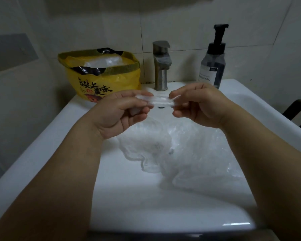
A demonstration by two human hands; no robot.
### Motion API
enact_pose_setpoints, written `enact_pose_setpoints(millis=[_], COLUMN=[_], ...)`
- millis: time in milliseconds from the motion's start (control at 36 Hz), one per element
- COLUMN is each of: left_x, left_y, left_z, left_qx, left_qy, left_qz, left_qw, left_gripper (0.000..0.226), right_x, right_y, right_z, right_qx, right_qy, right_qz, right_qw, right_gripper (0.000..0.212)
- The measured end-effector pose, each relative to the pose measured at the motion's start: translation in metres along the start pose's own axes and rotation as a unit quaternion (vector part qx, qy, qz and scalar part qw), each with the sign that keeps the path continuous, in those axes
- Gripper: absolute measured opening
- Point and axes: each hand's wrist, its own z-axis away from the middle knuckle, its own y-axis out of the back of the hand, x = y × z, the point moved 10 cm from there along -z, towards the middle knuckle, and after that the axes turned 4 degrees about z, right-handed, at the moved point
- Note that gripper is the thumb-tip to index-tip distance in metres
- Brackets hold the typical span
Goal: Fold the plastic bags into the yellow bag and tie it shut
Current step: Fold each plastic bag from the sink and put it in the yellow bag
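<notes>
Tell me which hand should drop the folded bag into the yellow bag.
Left, probably. The left hand pinches one end of the folded bag right in front of the open yellow bag; the right hand holds the other end, farther off, nearer the tap.

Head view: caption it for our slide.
Left hand and right hand pinch a folded clear bag above the sink; yellow bag stands open.

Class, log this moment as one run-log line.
left hand, right hand: pinch folded clear bag | yellow bag: open, untied | sink: loose bags
</notes>
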Motion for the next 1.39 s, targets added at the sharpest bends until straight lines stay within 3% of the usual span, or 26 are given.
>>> enact_pose_setpoints(millis=[83,222,361,528,639,694,750,833,917,1083,1389], left_x=[-0.002,-0.004,-0.005,-0.003,-0.006,-0.01,-0.019,-0.042,-0.053,-0.033,-0.019], left_y=[-0.002,0.006,0.011,0.017,0.016,0.014,0.006,-0.015,-0.026,-0.005,0.022], left_z=[0.0,-0.006,-0.009,-0.014,-0.017,-0.018,-0.019,-0.019,-0.019,-0.023,-0.013], left_qx=[-0.009,0.023,0.06,0.089,0.091,0.1,0.08,0.016,0.004,0.068,0.175], left_qy=[0.01,-0.012,-0.026,-0.048,-0.051,-0.051,-0.035,0.033,0.055,0.012,-0.039], left_qz=[0.007,-0.088,-0.099,-0.049,0.018,0.085,0.113,0.001,-0.11,-0.042,0.097], left_qw=[1.0,0.996,0.993,0.994,0.994,0.99,0.99,0.999,0.992,0.997,0.979], left_gripper=[0.009,0.004,0.015,0.012,0.016,0.018,0.005,0.037,0.027,0.041,0.042], right_x=[-0.001,0.003,0.011,0.024,0.035,0.034,0.031,0.03,0.029,0.029,0.035], right_y=[-0.007,0.0,0.008,0.003,-0.006,-0.007,-0.01,-0.023,-0.025,-0.028,-0.036], right_z=[0.002,0.0,-0.004,-0.005,-0.002,-0.004,-0.007,-0.008,-0.008,-0.006,-0.005], right_qx=[-0.029,0.01,0.049,0.038,0.014,0.031,0.048,0.038,0.051,0.005,-0.004], right_qy=[0.002,0.005,-0.015,-0.069,-0.109,-0.091,-0.059,-0.024,-0.003,-0.02,-0.038], right_qz=[0.008,0.078,0.104,0.065,0.134,0.163,0.174,0.157,0.192,0.247,0.209], right_qw=[1.0,0.997,0.993,0.995,0.985,0.982,0.982,0.987,0.98,0.969,0.977], right_gripper=[0.023,0.015,0.01,0.027,0.02,0.021,0.02,0.019,0.015,0.021,0.017])
